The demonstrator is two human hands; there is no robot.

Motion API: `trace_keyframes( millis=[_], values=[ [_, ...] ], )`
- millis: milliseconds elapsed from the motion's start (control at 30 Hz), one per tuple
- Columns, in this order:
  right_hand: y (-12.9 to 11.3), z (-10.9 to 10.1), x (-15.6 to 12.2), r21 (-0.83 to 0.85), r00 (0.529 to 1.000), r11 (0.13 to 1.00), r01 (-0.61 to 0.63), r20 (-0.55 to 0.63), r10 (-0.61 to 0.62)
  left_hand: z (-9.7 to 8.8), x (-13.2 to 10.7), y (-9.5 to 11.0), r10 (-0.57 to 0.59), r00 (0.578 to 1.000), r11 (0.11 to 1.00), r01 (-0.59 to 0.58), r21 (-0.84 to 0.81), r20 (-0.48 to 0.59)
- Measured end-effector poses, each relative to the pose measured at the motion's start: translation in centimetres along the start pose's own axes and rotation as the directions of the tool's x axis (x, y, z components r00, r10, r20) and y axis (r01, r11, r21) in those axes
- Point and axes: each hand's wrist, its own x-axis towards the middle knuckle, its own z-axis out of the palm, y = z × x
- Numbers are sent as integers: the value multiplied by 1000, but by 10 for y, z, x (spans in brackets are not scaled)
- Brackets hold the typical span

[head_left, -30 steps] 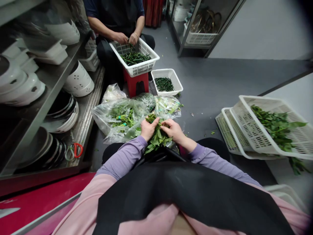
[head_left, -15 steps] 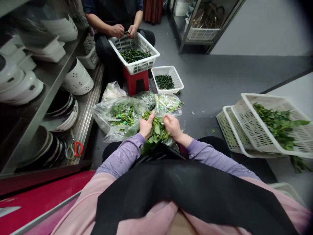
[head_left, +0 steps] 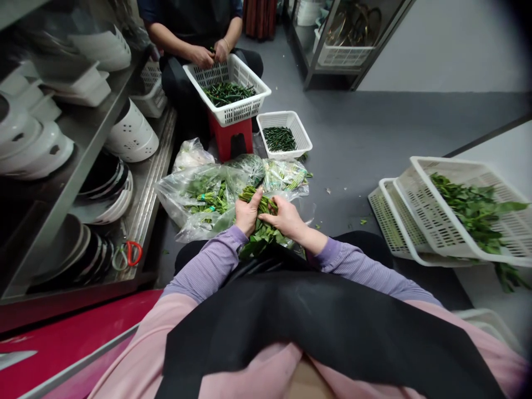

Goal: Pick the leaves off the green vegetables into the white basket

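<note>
My left hand (head_left: 247, 213) is closed round a bunch of leafy greens (head_left: 266, 233), its thumb lying along the stems. The stem ends point away from me, and the leaves hang down over my lap. My right hand (head_left: 287, 218) lies against the right side of the same bunch, thumb and fingers closed on its stems. Just beyond my hands, an open clear plastic bag (head_left: 178, 191) on the floor holds more bunches of greens, some tied with blue-green bands.
On the right, stacked white baskets (head_left: 419, 199) hold loose greens (head_left: 469, 213). Ahead, a co-worker's hands (head_left: 211, 54) work over a white basket (head_left: 233, 114) of green peppers on a red stool (head_left: 230, 136). Red-handled scissors (head_left: 132, 253) lie on the left shelf (head_left: 143, 216).
My right hand has gone from a fist beside the leaves to the stems, closer to my left hand. The co-worker's hands have shifted slightly.
</note>
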Motion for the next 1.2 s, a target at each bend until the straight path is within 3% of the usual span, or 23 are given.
trace_keyframes(
  millis=[100,233,433,567,733,833,900,1033,1100,1200],
  values=[
    [5,0,5,-7,1000,1000,1,-4,-1,-4,3,-3,43,998,998,-45,47,43],
    [7,-13,10,-39,995,999,-32,93,35,-9,7,-3,66,994,985,-79,152,85],
    [0,-37,17,-113,963,991,75,266,-43,-8,7,-2,69,985,978,-98,183,156],
    [2,-27,11,-127,986,984,125,130,-108,-6,5,-2,114,990,978,-127,164,87],
    [4,3,-7,164,993,986,-8,-112,27,-2,0,2,156,988,980,-156,124,13],
    [3,13,-17,84,965,992,90,-255,-66,-1,-3,1,119,993,990,-119,70,-1],
    [4,16,-22,-78,947,979,186,-251,-200,1,-4,-1,59,998,998,-59,-4,7],
    [8,20,-28,-316,941,895,315,-23,-339,0,-1,-4,-109,994,983,112,-147,26],
    [7,22,-30,-337,942,885,321,16,-336,-1,2,-4,-167,986,968,167,-190,19],
    [3,24,-31,-265,950,923,279,-65,-306,-3,5,-1,-168,986,961,164,-225,2]
  ],
)
